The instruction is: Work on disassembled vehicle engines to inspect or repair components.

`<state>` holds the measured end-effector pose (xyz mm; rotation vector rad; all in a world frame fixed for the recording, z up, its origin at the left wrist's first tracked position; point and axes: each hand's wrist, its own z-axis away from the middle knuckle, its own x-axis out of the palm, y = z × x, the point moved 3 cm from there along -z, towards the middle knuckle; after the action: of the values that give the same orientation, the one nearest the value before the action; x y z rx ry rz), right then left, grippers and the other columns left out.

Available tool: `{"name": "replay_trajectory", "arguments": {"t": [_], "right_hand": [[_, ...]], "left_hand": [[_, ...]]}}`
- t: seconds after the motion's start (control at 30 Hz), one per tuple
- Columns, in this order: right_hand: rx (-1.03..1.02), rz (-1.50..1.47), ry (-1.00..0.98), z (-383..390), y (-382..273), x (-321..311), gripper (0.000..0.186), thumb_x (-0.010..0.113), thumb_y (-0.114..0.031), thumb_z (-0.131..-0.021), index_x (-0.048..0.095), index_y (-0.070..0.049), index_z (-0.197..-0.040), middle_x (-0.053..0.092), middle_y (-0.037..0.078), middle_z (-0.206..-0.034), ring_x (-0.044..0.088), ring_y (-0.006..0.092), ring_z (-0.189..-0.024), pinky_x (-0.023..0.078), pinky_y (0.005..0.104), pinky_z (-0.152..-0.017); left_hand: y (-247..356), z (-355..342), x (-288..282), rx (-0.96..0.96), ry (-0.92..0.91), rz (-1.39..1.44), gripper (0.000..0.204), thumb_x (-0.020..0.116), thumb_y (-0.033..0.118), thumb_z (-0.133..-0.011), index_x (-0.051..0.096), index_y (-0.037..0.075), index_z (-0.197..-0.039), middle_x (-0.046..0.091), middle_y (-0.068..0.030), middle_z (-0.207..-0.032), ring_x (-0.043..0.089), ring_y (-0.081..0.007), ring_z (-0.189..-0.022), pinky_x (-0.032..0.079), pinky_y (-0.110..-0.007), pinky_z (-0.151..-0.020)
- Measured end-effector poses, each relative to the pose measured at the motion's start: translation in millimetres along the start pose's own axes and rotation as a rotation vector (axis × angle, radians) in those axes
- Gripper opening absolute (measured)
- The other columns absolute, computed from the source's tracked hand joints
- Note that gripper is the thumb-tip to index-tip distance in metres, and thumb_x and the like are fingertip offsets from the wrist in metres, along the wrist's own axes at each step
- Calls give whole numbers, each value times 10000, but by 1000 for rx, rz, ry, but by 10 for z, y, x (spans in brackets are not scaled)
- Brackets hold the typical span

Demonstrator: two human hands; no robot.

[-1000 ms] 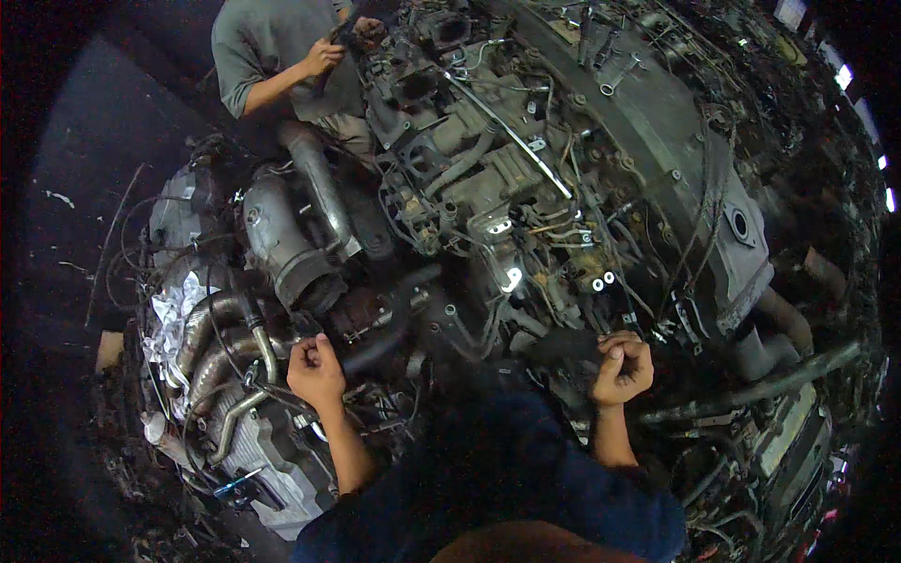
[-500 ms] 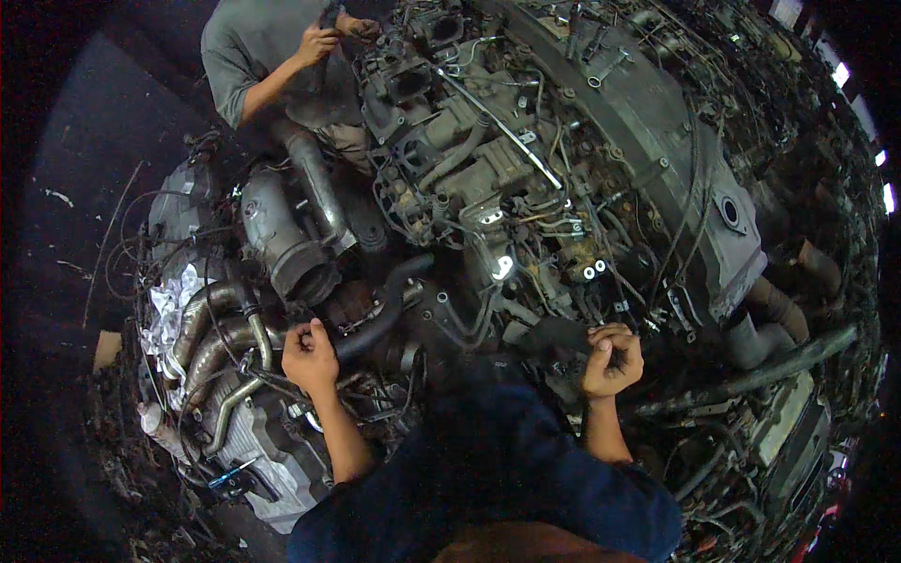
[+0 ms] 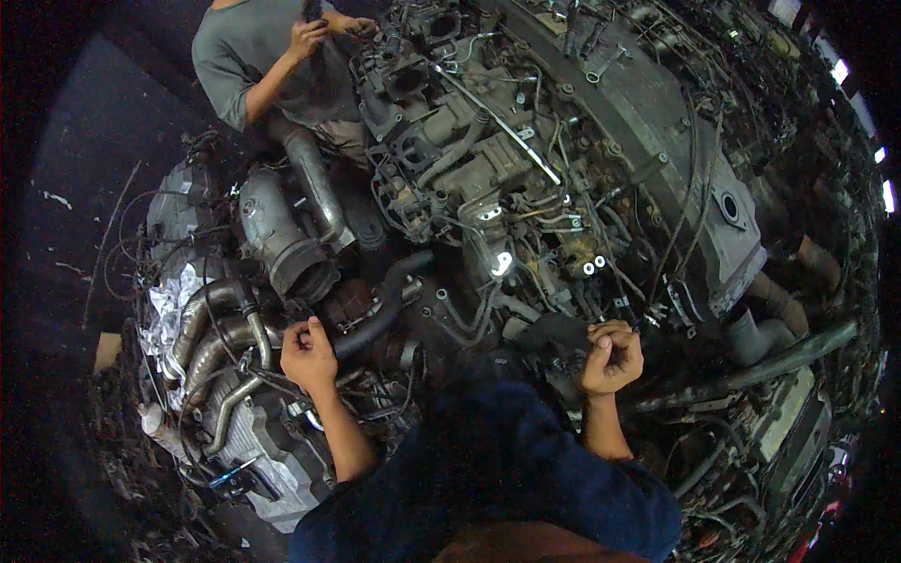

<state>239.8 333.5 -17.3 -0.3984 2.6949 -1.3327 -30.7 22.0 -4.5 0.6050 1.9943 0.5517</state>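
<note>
My left hand (image 3: 308, 355) is closed, its fingers curled in and its thumb pointing forward. It is beside a black curved hose (image 3: 375, 326) and close to ribbed metal pipes (image 3: 202, 361). My right hand (image 3: 612, 358) is also closed, with thumb and fingers curled round toward each other at the near side of a greasy engine (image 3: 488, 169). Whatever either hand may hold is hidden or too small to make out. Past my hands, a long bright metal rod (image 3: 497, 124) lies slantwise across the engine.
Across the engine at the far left, another person (image 3: 272, 66) in a grey shirt grips a dark object. A wide metal pipe (image 3: 282, 235) lies left of centre. A blue-handled tool (image 3: 232, 474) rests on a silver cover (image 3: 272, 460). A spanner (image 3: 608, 66) lies on a grey metal part.
Both my hands keep almost the same place and shape. At the far left, the other person's hands and upper body have shifted slightly to the left.
</note>
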Motion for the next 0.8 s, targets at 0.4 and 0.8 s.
{"name": "replay_trajectory", "arguments": {"t": [0.4, 0.8], "right_hand": [[-10, -7, 17, -32, -15, 7, 116, 537, -49, -813, 489, -15, -712, 584, 111, -633, 577, 225, -593, 479, 321, -611], [-44, -6, 3, -58, -26, 21, 101, 537, -30, -799, 482, -11, -717, 577, 118, -634, 561, 214, -588, 495, 324, -607]], "left_hand": [[88, 5, -6, 23, -24, -36, 270, 699, 314, -786, 629, 61, -724, 510, -7, -513, 459, -104, -465, 376, -263, -483], [86, 7, 0, 31, -3, -32, 257, 707, 289, -788, 625, 56, -718, 490, 10, -507, 432, -84, -462, 356, -252, -467]]}}
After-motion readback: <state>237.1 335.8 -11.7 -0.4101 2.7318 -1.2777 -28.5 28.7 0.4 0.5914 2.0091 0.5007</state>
